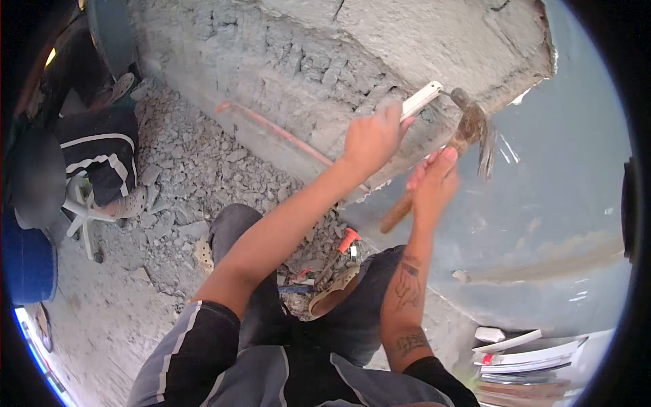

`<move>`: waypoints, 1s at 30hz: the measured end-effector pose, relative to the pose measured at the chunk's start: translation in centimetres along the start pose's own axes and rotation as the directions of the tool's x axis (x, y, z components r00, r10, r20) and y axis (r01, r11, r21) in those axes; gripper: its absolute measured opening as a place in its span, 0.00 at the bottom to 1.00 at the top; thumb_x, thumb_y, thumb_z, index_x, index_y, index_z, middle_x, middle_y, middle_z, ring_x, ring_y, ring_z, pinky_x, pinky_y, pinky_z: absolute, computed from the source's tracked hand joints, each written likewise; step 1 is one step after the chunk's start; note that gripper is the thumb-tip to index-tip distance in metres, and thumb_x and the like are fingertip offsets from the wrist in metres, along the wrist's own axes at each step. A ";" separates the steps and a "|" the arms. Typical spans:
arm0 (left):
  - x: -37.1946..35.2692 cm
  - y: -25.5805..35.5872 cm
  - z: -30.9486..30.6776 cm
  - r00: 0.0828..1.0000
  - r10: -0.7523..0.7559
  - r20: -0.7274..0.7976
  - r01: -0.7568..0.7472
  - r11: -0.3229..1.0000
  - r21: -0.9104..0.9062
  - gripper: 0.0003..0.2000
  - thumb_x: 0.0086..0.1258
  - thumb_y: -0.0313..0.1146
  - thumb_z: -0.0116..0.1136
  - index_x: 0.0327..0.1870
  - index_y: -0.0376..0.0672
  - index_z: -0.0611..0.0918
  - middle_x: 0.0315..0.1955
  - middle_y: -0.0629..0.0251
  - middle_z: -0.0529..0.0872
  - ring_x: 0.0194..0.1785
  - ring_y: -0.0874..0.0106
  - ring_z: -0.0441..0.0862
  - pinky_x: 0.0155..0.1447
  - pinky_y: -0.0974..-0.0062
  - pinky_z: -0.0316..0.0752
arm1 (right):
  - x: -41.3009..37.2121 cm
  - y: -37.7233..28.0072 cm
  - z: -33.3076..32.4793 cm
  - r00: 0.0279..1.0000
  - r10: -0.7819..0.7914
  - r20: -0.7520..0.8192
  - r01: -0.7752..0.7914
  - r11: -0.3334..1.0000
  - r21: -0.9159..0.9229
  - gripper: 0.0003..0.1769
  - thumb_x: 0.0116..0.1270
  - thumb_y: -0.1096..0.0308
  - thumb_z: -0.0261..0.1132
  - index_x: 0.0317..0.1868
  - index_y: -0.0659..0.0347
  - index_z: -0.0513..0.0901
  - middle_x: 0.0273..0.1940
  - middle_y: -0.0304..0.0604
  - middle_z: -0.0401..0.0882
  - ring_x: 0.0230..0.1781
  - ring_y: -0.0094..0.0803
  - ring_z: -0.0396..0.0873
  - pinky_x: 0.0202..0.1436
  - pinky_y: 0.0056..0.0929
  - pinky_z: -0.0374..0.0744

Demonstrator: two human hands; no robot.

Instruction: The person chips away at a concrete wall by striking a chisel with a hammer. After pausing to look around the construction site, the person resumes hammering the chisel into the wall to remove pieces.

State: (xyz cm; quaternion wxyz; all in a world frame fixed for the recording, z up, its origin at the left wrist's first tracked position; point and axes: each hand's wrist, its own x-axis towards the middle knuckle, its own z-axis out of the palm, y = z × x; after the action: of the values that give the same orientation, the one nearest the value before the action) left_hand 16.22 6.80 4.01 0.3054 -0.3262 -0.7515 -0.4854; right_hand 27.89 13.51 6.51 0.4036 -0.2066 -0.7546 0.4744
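My left hand (374, 139) is wrapped round a white-handled tool (422, 100), which lies slantwise against the broken grey wall (312, 57). At its upper right end a short metal part touches or nearly touches the head of a hammer (469, 115). My right hand (434, 178) grips the hammer's wooden handle just below the head, and the rest of the handle sticks out below the hand. Metal strands or a claw, blurred, hang at the hammer's right side. The tool's other end is hidden behind my left hand.
Rubble (203, 163) covers the floor at the wall's foot. A reddish pipe (285, 136) runs along the wall. An orange-handled tool (348, 239) lies between my feet. Another person (102, 146) sits at the left by a blue barrel (30, 264). White strips (529, 356) lie lower right.
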 end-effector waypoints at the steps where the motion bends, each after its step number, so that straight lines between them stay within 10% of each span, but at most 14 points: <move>1: 0.3 -0.1 -0.1 1.000 0.010 -0.014 -0.010 1.000 -0.001 0.14 0.70 0.44 0.58 0.40 0.43 0.73 0.18 0.57 0.82 0.18 0.55 0.80 0.19 0.60 0.72 | -0.1 -0.8 -0.8 0.999 0.034 -0.034 -0.032 0.999 0.036 0.35 0.69 0.28 0.43 0.36 0.58 0.66 0.18 0.41 0.66 0.14 0.31 0.65 0.17 0.29 0.69; 3: 0.4 -0.1 0.1 1.000 0.004 -0.019 -0.005 1.000 -0.013 0.14 0.70 0.44 0.58 0.40 0.43 0.73 0.18 0.57 0.82 0.18 0.55 0.80 0.19 0.60 0.73 | -1.2 -2.5 -2.1 0.996 0.069 -0.058 -0.065 0.996 0.057 0.35 0.69 0.29 0.46 0.37 0.59 0.66 0.19 0.44 0.68 0.15 0.32 0.67 0.17 0.31 0.69; 5: 0.2 0.0 0.0 1.000 -0.005 -0.015 0.005 1.000 -0.018 0.14 0.70 0.44 0.58 0.41 0.43 0.73 0.18 0.57 0.82 0.18 0.55 0.80 0.20 0.60 0.73 | -2.9 -3.8 -2.6 0.933 -0.244 -0.263 0.355 0.734 0.579 0.30 0.74 0.37 0.46 0.34 0.60 0.68 0.19 0.43 0.68 0.15 0.28 0.68 0.16 0.27 0.67; 9: 0.1 0.3 -0.2 1.000 -0.001 -0.018 0.001 1.000 -0.025 0.14 0.70 0.44 0.58 0.40 0.43 0.73 0.18 0.57 0.81 0.19 0.55 0.80 0.19 0.60 0.72 | -1.3 -0.9 0.6 0.776 -0.492 -0.394 0.629 0.556 0.544 0.31 0.74 0.37 0.47 0.32 0.60 0.70 0.19 0.43 0.68 0.15 0.28 0.68 0.16 0.26 0.67; 11: -0.4 0.6 -0.3 1.000 -0.001 -0.007 0.001 1.000 -0.021 0.14 0.70 0.44 0.58 0.40 0.42 0.73 0.18 0.57 0.81 0.18 0.55 0.80 0.19 0.60 0.72 | -0.3 -0.8 0.9 0.999 0.049 -0.014 -0.050 0.993 -0.105 0.38 0.68 0.27 0.44 0.33 0.60 0.70 0.17 0.44 0.68 0.15 0.32 0.68 0.18 0.32 0.70; 15: -0.1 0.2 -0.2 1.000 0.003 -0.004 -0.003 1.000 0.002 0.15 0.70 0.45 0.58 0.39 0.42 0.73 0.18 0.57 0.81 0.18 0.56 0.80 0.19 0.61 0.72 | -2.2 -4.2 -2.3 0.982 0.187 -0.003 -0.187 0.981 0.055 0.39 0.68 0.27 0.43 0.32 0.61 0.70 0.15 0.42 0.67 0.13 0.32 0.67 0.18 0.33 0.71; 17: 0.2 -0.3 -0.2 1.000 0.011 -0.013 -0.011 1.000 0.019 0.15 0.70 0.45 0.58 0.39 0.42 0.73 0.18 0.57 0.81 0.18 0.55 0.80 0.19 0.61 0.72 | -2.5 -4.4 -3.0 0.987 -0.153 -0.051 0.147 0.718 0.680 0.34 0.73 0.35 0.45 0.30 0.61 0.69 0.14 0.38 0.65 0.11 0.27 0.65 0.16 0.29 0.67; 21: -0.1 -0.1 -0.2 1.000 0.012 -0.018 -0.011 1.000 0.013 0.15 0.70 0.46 0.58 0.38 0.42 0.73 0.18 0.57 0.81 0.18 0.55 0.80 0.19 0.60 0.73 | -0.8 -1.4 0.7 0.732 -0.501 -0.462 0.680 0.568 0.463 0.33 0.72 0.33 0.46 0.33 0.59 0.69 0.17 0.37 0.63 0.12 0.25 0.61 0.16 0.28 0.65; 22: 0.1 -0.2 -0.1 1.000 0.008 -0.026 -0.007 1.000 0.023 0.15 0.70 0.46 0.58 0.38 0.43 0.73 0.18 0.57 0.81 0.18 0.55 0.80 0.20 0.60 0.73 | -0.5 -1.1 0.7 0.966 -0.206 -0.153 0.250 0.888 0.386 0.34 0.70 0.30 0.45 0.35 0.58 0.69 0.17 0.37 0.63 0.12 0.25 0.62 0.16 0.28 0.65; 23: 0.1 -0.3 0.0 1.000 0.008 -0.028 -0.007 1.000 0.023 0.15 0.70 0.46 0.58 0.38 0.43 0.73 0.18 0.57 0.81 0.18 0.55 0.80 0.20 0.60 0.73 | -0.4 -0.9 0.4 0.972 0.221 0.084 -0.231 0.963 0.138 0.36 0.68 0.27 0.43 0.36 0.57 0.68 0.17 0.37 0.63 0.12 0.26 0.62 0.16 0.28 0.66; 27: -0.1 -0.4 0.0 0.999 -0.025 0.035 0.022 0.995 0.100 0.17 0.69 0.48 0.58 0.35 0.43 0.73 0.21 0.59 0.81 0.19 0.58 0.82 0.20 0.63 0.75 | -2.1 -2.1 -3.0 0.961 0.276 0.030 -0.276 0.961 -0.004 0.35 0.69 0.28 0.44 0.37 0.57 0.68 0.18 0.38 0.64 0.13 0.26 0.64 0.18 0.29 0.67; 30: -0.3 -0.5 0.0 0.999 -0.024 0.028 0.022 0.996 0.081 0.16 0.70 0.48 0.58 0.36 0.43 0.73 0.20 0.58 0.81 0.18 0.57 0.81 0.20 0.61 0.74 | -2.9 -3.3 -3.4 0.989 0.112 -0.100 -0.055 0.890 0.453 0.32 0.72 0.33 0.46 0.34 0.57 0.69 0.19 0.38 0.65 0.13 0.26 0.63 0.18 0.28 0.66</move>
State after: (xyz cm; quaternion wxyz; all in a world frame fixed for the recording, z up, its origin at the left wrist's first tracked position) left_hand 15.98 6.56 3.55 0.3017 -0.3121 -0.7785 -0.4533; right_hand 32.56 11.76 9.01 0.4653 -0.1689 -0.5889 0.6389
